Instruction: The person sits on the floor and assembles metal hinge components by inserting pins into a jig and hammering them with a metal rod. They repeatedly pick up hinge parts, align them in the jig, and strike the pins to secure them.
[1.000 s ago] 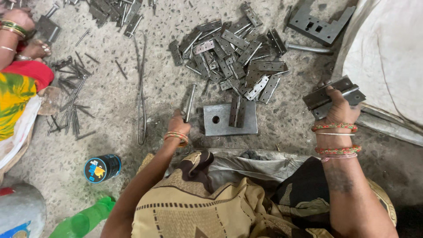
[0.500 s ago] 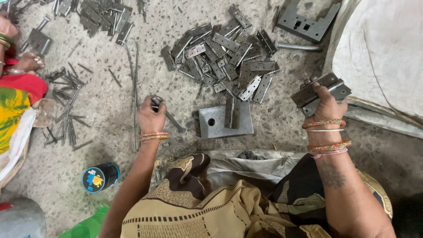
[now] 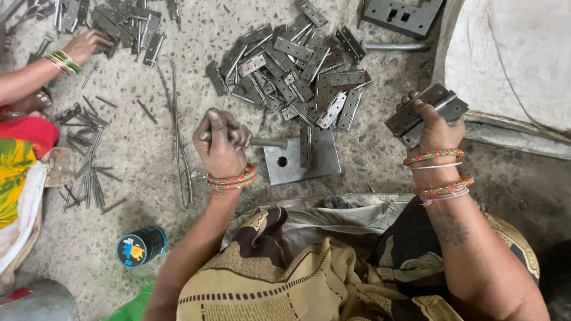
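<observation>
The person sits on the speckled floor (image 3: 148, 137) with a square steel plate (image 3: 300, 157) just in front of the knees, and I take that plate as my marker for everything else. To its left, the left hand (image 3: 223, 145) has its grip wrapped tight around a metal rod (image 3: 264, 141), whose free end pokes out over the plate's left edge. To the plate's right and raised off the floor, the right hand (image 3: 437, 128) has its grip closed on a stack of hinges (image 3: 422, 113), the leaves fanned a little rather than squared up. Beyond the plate, on its far side, lies a loose heap of hinges (image 3: 297, 68); one hinge leaf (image 3: 306, 145) lies on the plate itself. As I see it, the stack is the weak point: held by thumb and fingers alone, an outer leaf could slide off and drop onto the plate or a knee. The rod could also skid if it comes down on the plate at an angle, since bare steel on steel gives little purchase, and the knuckles sit close to the plate's edge. Sharp stamped edges against bare palms look like a cut risk. Far left of the plate, another person's hand (image 3: 83, 44) works in a second pile (image 3: 119, 24), well apart, and thin pins (image 3: 83, 154) lie scattered where a foot or shin could catch them. A small blue can (image 3: 140, 246) lies left of the plate, nearer the person.
</observation>
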`<state>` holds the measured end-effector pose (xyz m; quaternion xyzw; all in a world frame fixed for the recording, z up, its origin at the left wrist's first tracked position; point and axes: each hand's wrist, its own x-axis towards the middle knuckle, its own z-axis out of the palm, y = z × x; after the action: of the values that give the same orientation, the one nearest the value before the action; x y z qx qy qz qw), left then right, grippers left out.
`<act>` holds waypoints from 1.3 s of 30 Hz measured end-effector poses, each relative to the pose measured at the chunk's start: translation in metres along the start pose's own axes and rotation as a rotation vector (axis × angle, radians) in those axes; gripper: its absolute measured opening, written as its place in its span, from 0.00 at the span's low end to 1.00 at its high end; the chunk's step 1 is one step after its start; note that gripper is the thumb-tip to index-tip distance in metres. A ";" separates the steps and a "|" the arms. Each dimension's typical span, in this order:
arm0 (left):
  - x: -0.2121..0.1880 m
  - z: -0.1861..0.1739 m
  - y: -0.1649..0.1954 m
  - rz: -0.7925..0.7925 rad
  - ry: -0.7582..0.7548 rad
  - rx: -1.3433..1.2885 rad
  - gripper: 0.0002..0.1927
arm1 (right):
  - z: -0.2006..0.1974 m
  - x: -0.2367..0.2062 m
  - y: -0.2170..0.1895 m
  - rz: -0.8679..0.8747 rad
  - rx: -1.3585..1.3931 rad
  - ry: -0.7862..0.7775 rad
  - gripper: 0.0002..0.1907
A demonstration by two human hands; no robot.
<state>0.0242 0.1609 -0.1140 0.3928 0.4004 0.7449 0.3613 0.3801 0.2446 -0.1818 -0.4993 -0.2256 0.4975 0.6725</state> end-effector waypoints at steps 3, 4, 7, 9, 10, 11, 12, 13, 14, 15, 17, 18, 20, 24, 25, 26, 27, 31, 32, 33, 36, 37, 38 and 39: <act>-0.008 0.031 0.010 0.124 -0.180 -0.022 0.21 | 0.001 -0.001 -0.006 0.088 0.103 -0.055 0.16; -0.012 0.039 0.006 0.137 -0.209 0.011 0.22 | 0.001 -0.001 -0.007 0.102 0.098 -0.033 0.17; -0.022 0.061 -0.037 0.172 -0.252 0.240 0.22 | 0.001 0.001 -0.006 0.033 0.001 0.003 0.16; -0.036 0.064 -0.066 0.102 -0.199 0.439 0.20 | 0.000 0.001 -0.002 0.003 -0.034 0.008 0.17; -0.047 0.056 -0.073 0.022 -0.156 0.468 0.19 | 0.000 0.000 0.002 0.006 -0.022 -0.001 0.17; -0.044 0.051 -0.085 -0.013 -0.121 0.488 0.18 | 0.000 0.002 0.003 -0.012 -0.002 -0.011 0.18; -0.039 0.048 -0.095 -0.044 -0.093 0.504 0.17 | 0.001 0.006 0.004 -0.015 -0.016 -0.004 0.18; -0.040 0.041 -0.099 -0.093 -0.067 0.532 0.17 | 0.000 0.004 0.006 0.002 -0.034 0.013 0.17; -0.041 0.036 -0.102 -0.079 -0.056 0.473 0.16 | -0.003 0.004 0.006 0.019 -0.067 0.033 0.17; -0.038 0.030 -0.103 -0.062 -0.042 0.412 0.16 | -0.003 0.004 0.006 0.013 -0.059 0.026 0.17; -0.030 0.016 -0.099 -0.084 0.065 0.363 0.16 | -0.003 0.005 0.006 -0.002 -0.025 0.009 0.17; -0.026 0.007 -0.096 -0.127 0.159 0.373 0.17 | -0.003 0.005 0.005 0.008 -0.034 0.028 0.17; -0.012 -0.021 -0.083 -0.135 0.269 0.182 0.15 | -0.001 0.004 0.004 0.026 -0.058 0.057 0.17; 0.011 -0.102 -0.063 -0.207 0.952 -0.061 0.13 | 0.006 -0.002 0.002 0.024 0.010 0.003 0.15; 0.018 -0.125 -0.061 -0.367 1.147 0.208 0.18 | 0.007 -0.003 0.001 0.031 0.018 0.002 0.15; 0.020 -0.146 -0.059 -0.532 1.330 0.490 0.25 | 0.008 -0.004 0.000 0.042 0.024 0.002 0.15; 0.016 -0.164 -0.061 -0.455 1.351 0.386 0.23 | 0.009 -0.005 0.000 0.036 -0.013 0.013 0.15; -0.003 -0.192 -0.075 -0.483 1.390 0.546 0.22 | 0.009 -0.006 0.000 0.064 -0.015 0.011 0.15; -0.010 -0.193 -0.077 -0.581 1.387 0.739 0.23 | 0.009 -0.005 0.001 0.093 0.015 -0.001 0.14; -0.015 -0.192 -0.079 -0.675 1.372 0.927 0.24 | 0.009 -0.005 0.002 0.091 -0.010 0.011 0.15; -0.018 -0.163 -0.076 -0.702 1.271 1.360 0.24 | 0.011 -0.004 0.002 0.065 -0.048 0.020 0.16; -0.017 -0.148 -0.076 -0.604 1.165 1.453 0.25 | 0.011 -0.005 0.002 0.053 -0.051 0.011 0.16; -0.017 -0.132 -0.078 -0.484 0.990 1.503 0.26 | 0.012 -0.005 0.001 0.041 -0.054 0.001 0.16; -0.016 -0.115 -0.079 -0.378 0.780 1.513 0.26 | 0.013 -0.005 0.001 0.070 -0.056 0.008 0.16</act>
<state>-0.0524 0.1446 -0.2309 0.1711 0.9414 0.2876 -0.0420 0.3674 0.2455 -0.1761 -0.5275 -0.2189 0.5124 0.6413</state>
